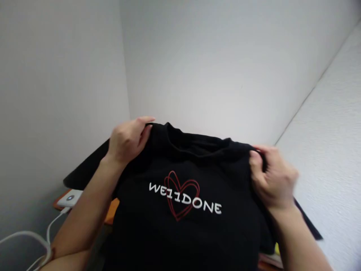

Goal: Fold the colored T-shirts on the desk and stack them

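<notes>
A black T-shirt (135,222) hangs spread out in front of me, its collar up and its front facing me. White lettering "WE11DONE" runs over a red heart outline on the chest. My left hand (128,139) pinches the shoulder left of the collar, thumb and fingers closed on the cloth. On the other side, my right hand (273,178) grips the right shoulder, slightly lower and a little blurred. Both sleeves stick out beyond my wrists. The shirt's bottom hem lies outside the picture.
Pale walls (197,67) meet in a corner behind the shirt. At the lower left, a white device (69,198) with a white cable (49,227) rests on an orange-brown surface (112,211). The shirt mostly hides that surface. A textured white surface (332,150) rises on the right.
</notes>
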`<state>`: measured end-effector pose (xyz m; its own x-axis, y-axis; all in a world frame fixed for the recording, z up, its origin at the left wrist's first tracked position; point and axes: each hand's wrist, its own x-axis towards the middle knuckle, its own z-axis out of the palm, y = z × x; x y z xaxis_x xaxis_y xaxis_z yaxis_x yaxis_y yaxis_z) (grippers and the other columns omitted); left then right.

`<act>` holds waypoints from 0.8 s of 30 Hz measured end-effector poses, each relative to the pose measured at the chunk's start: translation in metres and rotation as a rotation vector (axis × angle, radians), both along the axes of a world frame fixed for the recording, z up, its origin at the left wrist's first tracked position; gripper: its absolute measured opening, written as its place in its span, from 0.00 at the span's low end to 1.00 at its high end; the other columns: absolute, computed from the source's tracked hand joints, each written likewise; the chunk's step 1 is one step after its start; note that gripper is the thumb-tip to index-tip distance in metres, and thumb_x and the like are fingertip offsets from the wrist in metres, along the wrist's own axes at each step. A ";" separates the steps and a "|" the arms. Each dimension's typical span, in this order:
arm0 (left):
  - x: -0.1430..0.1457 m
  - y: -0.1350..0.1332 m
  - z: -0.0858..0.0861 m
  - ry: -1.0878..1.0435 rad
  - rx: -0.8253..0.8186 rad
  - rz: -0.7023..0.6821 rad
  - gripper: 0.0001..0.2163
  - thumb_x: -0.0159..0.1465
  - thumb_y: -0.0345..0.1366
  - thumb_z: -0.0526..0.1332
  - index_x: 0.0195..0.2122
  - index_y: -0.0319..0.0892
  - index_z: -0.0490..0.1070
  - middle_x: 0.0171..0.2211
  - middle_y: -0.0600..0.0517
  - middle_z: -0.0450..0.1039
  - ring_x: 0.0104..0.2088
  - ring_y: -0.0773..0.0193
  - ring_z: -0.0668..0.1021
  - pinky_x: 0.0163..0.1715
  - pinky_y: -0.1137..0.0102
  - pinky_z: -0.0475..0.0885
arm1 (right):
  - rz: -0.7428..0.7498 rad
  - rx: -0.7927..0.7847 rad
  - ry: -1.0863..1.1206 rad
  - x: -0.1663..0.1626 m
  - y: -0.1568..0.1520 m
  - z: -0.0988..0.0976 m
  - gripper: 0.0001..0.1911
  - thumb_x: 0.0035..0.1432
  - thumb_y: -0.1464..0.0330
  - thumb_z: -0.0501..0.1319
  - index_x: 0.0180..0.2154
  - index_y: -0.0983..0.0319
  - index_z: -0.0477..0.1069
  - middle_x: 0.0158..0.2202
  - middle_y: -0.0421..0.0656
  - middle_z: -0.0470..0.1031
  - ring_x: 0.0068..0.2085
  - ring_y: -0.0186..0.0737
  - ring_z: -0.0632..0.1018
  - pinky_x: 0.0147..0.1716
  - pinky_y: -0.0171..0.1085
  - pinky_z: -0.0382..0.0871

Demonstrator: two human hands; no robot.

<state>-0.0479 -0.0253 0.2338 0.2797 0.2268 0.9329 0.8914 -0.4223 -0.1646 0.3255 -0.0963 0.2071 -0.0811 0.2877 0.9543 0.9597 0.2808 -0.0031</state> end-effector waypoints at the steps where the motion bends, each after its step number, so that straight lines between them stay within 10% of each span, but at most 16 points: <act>1: 0.005 0.022 -0.005 0.025 -0.114 -0.002 0.16 0.71 0.38 0.50 0.55 0.39 0.68 0.45 0.47 0.76 0.41 0.61 0.77 0.44 0.66 0.70 | 0.022 -0.083 -0.032 -0.001 0.026 -0.007 0.16 0.69 0.60 0.50 0.47 0.62 0.70 0.38 0.47 0.75 0.35 0.42 0.75 0.36 0.39 0.66; 6: 0.032 0.100 -0.080 0.113 -0.654 0.032 0.18 0.71 0.37 0.46 0.56 0.37 0.66 0.54 0.41 0.69 0.56 0.53 0.70 0.57 0.60 0.62 | -0.049 -0.566 -0.117 -0.013 0.123 -0.084 0.17 0.68 0.63 0.50 0.52 0.66 0.67 0.47 0.53 0.73 0.50 0.49 0.72 0.50 0.44 0.63; 14: 0.040 0.133 -0.230 0.229 -1.012 0.084 0.27 0.68 0.52 0.48 0.64 0.45 0.61 0.67 0.44 0.55 0.67 0.46 0.57 0.63 0.48 0.50 | 0.024 -1.115 -0.176 -0.057 0.172 -0.196 0.27 0.68 0.52 0.49 0.63 0.57 0.61 0.65 0.50 0.60 0.64 0.55 0.60 0.59 0.53 0.54; 24: 0.035 0.168 -0.234 0.129 -1.103 0.178 0.29 0.69 0.51 0.42 0.68 0.45 0.54 0.70 0.44 0.45 0.70 0.48 0.46 0.65 0.46 0.34 | -0.178 -1.114 -0.183 -0.063 0.227 -0.224 0.33 0.66 0.44 0.41 0.68 0.46 0.47 0.71 0.41 0.44 0.70 0.56 0.41 0.63 0.60 0.32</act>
<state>-0.0133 0.1424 0.0003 0.2407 0.9567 0.1638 0.9569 -0.2622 0.1252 0.2624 0.1310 -0.0172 -0.0657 0.9881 0.1392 0.9974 0.0693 -0.0209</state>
